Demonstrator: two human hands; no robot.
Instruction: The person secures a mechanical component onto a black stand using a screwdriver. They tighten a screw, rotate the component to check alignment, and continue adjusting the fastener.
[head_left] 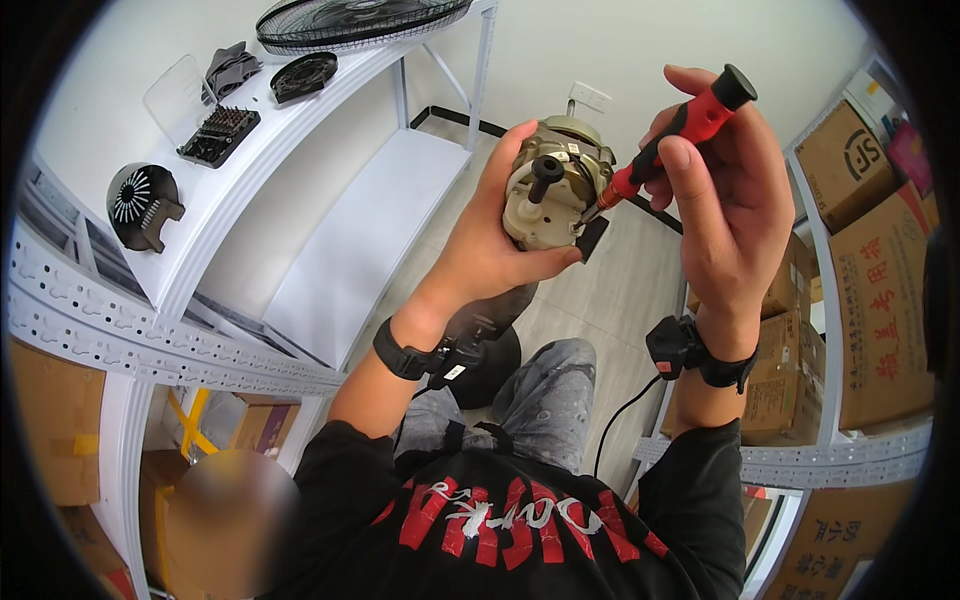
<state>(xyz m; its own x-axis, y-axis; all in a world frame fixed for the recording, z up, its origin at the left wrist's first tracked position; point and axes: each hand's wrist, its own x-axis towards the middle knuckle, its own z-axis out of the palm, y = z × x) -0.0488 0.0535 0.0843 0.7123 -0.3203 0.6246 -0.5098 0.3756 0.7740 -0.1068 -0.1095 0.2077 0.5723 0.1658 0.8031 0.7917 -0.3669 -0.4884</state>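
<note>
A fan motor with a cream-coloured gear housing and a black knob is held up in front of me. My left hand wraps round it from the left, thumb along its near side. In my right hand is a red and black screwdriver, gripped between thumb and fingers and slanting down to the left. Its tip meets the right side of the housing; whether it sits in a screw is too small to tell. Both wrists wear black straps with small devices.
On the white shelf at left stand a bit set, a dark rounded motor cover, a black plastic part, a grey cloth and a fan grille. Cardboard boxes fill the right rack. A black cable hangs from my right wrist.
</note>
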